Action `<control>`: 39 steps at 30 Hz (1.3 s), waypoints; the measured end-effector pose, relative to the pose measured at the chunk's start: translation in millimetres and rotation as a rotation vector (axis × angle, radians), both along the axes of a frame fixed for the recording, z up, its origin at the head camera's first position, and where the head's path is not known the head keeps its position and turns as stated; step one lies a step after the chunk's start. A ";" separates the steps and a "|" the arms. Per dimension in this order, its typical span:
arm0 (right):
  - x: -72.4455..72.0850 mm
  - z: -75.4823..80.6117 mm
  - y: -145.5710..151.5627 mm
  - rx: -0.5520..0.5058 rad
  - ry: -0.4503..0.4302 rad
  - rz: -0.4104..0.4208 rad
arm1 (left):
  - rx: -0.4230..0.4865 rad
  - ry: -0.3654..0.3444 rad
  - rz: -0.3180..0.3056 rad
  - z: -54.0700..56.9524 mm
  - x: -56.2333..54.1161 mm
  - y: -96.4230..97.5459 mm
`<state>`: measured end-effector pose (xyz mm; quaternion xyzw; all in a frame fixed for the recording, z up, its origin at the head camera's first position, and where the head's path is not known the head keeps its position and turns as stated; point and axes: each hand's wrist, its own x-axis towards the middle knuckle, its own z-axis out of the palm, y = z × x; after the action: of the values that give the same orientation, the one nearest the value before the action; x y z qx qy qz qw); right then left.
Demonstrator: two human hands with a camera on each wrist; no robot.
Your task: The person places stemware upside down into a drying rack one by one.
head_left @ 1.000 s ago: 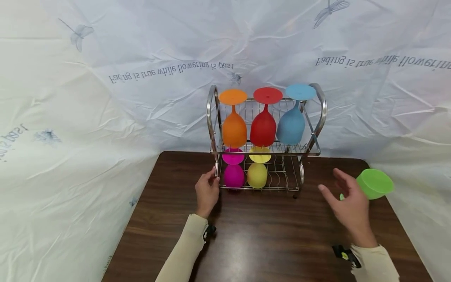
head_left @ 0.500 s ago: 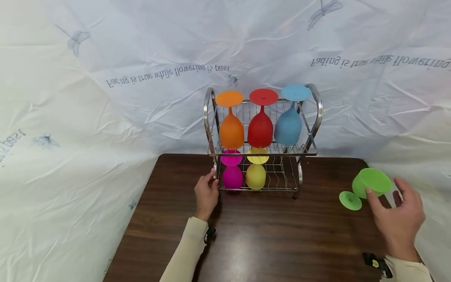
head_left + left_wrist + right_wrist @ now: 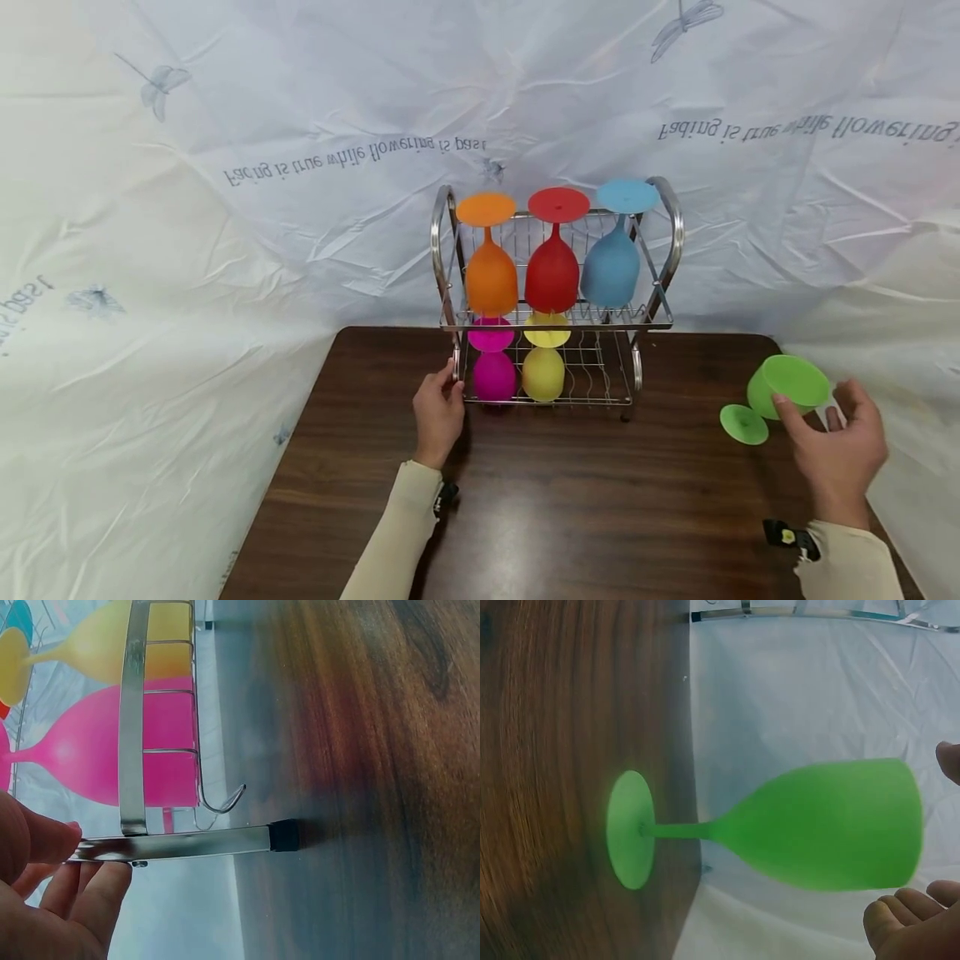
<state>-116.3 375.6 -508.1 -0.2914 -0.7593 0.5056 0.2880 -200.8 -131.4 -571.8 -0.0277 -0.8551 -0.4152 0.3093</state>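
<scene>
A green goblet [image 3: 787, 387] stands upright on its round foot near the table's right edge. My right hand [image 3: 838, 454] is beside its rim, thumb on one side and fingers on the other. In the right wrist view the thumb [image 3: 949, 761] is apart from the bowl, while the fingers [image 3: 907, 911] come close to the rim; I cannot tell whether they touch it. On the other side, my left hand [image 3: 438, 417] pinches the left leg [image 3: 180, 845] of a two-tier metal dish rack [image 3: 555, 327] between thumb and fingers.
Upside-down goblets fill much of the rack: orange [image 3: 491, 279], red [image 3: 552, 275] and blue [image 3: 611, 271] above, magenta [image 3: 495, 377] and yellow [image 3: 543, 375] below. The lower tier's right part shows bare wires. A white printed sheet [image 3: 360, 233] hangs behind the brown table [image 3: 570, 500].
My right hand has moved right, past the green goblet, then slightly back left toward its rim. My left hand keeps its hold on the rack. The view has shifted slightly.
</scene>
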 end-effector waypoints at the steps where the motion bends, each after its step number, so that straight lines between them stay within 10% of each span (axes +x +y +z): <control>1: -1.5 -1.5 -0.2 -0.006 0.000 0.009 | -0.001 -0.002 0.000 -0.1 0.3 -0.1; 20: -17.4 -32.4 3.9 -0.105 -0.077 -0.008 | 0.024 0.028 -0.021 -1.4 2.7 4.9; 39: -15.8 -26.1 -6.9 -0.046 -0.062 0.037 | 0.176 -0.031 -0.064 0.4 3.3 -3.0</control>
<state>-132.1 368.7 -534.2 -0.2994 -0.7614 0.5188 0.2479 -197.5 -134.4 -571.4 -0.0212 -0.8186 -0.4990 0.2836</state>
